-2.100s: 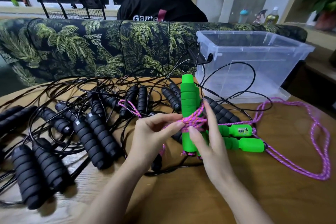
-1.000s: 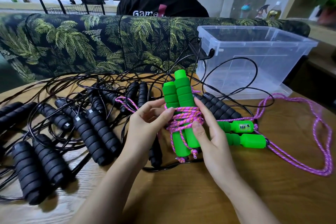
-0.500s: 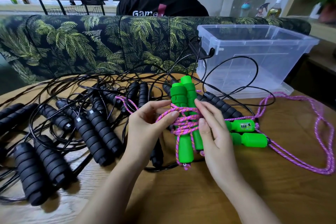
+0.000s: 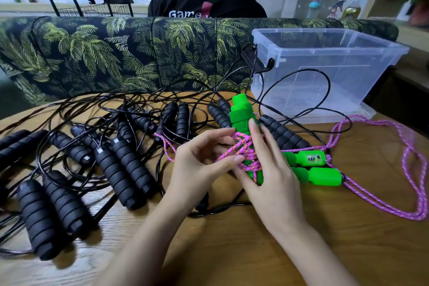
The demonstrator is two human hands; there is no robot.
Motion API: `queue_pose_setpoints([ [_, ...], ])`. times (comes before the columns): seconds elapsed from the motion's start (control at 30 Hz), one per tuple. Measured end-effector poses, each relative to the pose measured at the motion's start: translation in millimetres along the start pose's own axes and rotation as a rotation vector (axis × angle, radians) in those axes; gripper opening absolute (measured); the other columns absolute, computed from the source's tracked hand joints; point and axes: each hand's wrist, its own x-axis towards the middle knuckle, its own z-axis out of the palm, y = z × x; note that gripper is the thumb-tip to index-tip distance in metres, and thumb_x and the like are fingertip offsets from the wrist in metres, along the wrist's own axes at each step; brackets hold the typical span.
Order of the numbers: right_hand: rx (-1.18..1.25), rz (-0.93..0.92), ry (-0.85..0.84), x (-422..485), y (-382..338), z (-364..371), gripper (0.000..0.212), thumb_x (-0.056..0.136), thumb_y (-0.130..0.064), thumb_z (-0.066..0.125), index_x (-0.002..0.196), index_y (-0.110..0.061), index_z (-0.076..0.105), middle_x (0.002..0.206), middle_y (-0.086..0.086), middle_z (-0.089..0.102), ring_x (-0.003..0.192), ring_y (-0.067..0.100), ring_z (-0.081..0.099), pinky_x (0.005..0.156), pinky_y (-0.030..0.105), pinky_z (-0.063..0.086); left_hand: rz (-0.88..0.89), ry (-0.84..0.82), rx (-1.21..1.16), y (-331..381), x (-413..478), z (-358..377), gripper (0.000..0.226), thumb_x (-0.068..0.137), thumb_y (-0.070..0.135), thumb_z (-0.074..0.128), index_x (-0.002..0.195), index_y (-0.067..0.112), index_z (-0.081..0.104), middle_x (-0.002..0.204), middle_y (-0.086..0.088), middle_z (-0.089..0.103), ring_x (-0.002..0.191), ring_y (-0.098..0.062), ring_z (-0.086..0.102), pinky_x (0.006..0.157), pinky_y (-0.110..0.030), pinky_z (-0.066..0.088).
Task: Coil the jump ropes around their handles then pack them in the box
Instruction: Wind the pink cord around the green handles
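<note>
Both hands are up at the middle of the wooden table (image 4: 232,251). The right hand (image 4: 271,176) is wrapped on a pair of green handles (image 4: 241,114) standing upright, fingers laid flat on the front and thumb tucked underneath. The left hand (image 4: 199,165) pinches the pink rope (image 4: 246,155) that's wound messily around their middle.

A second pair of green handles (image 4: 318,175) lies flat just right of that hand, with its own pink rope loops (image 4: 413,169) sprawled toward the table's right edge.

The clear plastic box (image 4: 348,81) sits at the back right, nothing inside as far as I can see. A black cord (image 4: 325,81) arcs up in front of its near wall.

The whole left half of the table is a tangle of black foam-handled ropes (image 4: 130,169), and a few lie right behind the green ones. There's a palm-print sofa (image 4: 116,53) behind the table, and a person in a black tee (image 4: 204,0) sits past it, back to us.
</note>
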Motion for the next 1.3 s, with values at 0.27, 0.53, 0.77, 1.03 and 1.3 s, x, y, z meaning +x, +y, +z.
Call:
queue_pose_setpoints([
  [0.27, 0.100, -0.003, -0.028, 0.3, -1.5, -3.6, 0.057, 0.092, -0.055, 0.046, 0.146, -0.053, 0.029, 0.162, -0.001, 0.026, 0.133, 0.022, 0.049, 0.088, 0.037, 0.053, 0.212, -0.102, 0.223, -2.1, 3.1, -7.3, 0.023, 0.081, 0.014, 0.078, 0.104, 0.013, 0.073, 0.105, 0.002, 0.071, 0.078, -0.015, 0.068, 0.074, -0.023, 0.054],
  [0.53, -0.053, 0.057, -0.013, 4.5, 7.5, -9.4, 0.067, 0.083, -0.036, 0.074, 0.141, -0.051, 0.044, 0.156, -0.004, 0.037, 0.120, 0.024, 0.061, 0.071, 0.034, 0.055, 0.051, -0.127, 0.256, -10.9, 3.0, -7.1, 0.028, 0.084, 0.004, 0.073, 0.106, 0.020, 0.067, 0.084, 0.002, 0.069, 0.070, -0.011, 0.066, 0.071, -0.018, 0.050],
  [0.77, 0.715, 0.226, -0.086, 7.2, -2.4, -9.1, 0.059, 0.085, -0.031, 0.072, 0.138, -0.045, 0.050, 0.143, -0.012, 0.054, 0.134, 0.004, 0.047, 0.113, 0.034, 0.038, 0.019, 0.092, 0.228, -3.4, 5.8, -10.1, 0.016, 0.074, 0.027, 0.073, 0.086, 0.016, 0.075, 0.071, 0.012, 0.072, 0.069, 0.004, 0.062, 0.066, -0.010, 0.045],
  [1.03, 1.000, 0.264, -0.157, 5.4, -10.7, -11.8, 0.059, 0.088, -0.030, 0.061, 0.143, -0.039, 0.040, 0.145, -0.015, 0.051, 0.135, 0.010, 0.047, 0.112, 0.036, 0.039, -0.188, 0.084, -0.077, -4.6, 8.1, -14.0, 0.037, 0.070, 0.021, 0.072, 0.105, 0.012, 0.067, 0.092, 0.002, 0.076, 0.085, -0.007, 0.068, 0.075, -0.018, 0.052],
  [1.3, 0.837, 0.272, -0.162, 5.9, -3.5, -6.5, 0.053, 0.092, -0.033, 0.056, 0.143, -0.031, 0.042, 0.144, -0.012, 0.052, 0.136, 0.007, 0.044, 0.116, 0.044, 0.034, -0.257, 0.018, -0.207, -1.4, 7.3, -14.0, 0.044, 0.079, 0.017, 0.065, 0.121, 0.005, 0.060, 0.111, -0.008, 0.073, 0.105, -0.014, 0.068, 0.086, -0.022, 0.054],
])
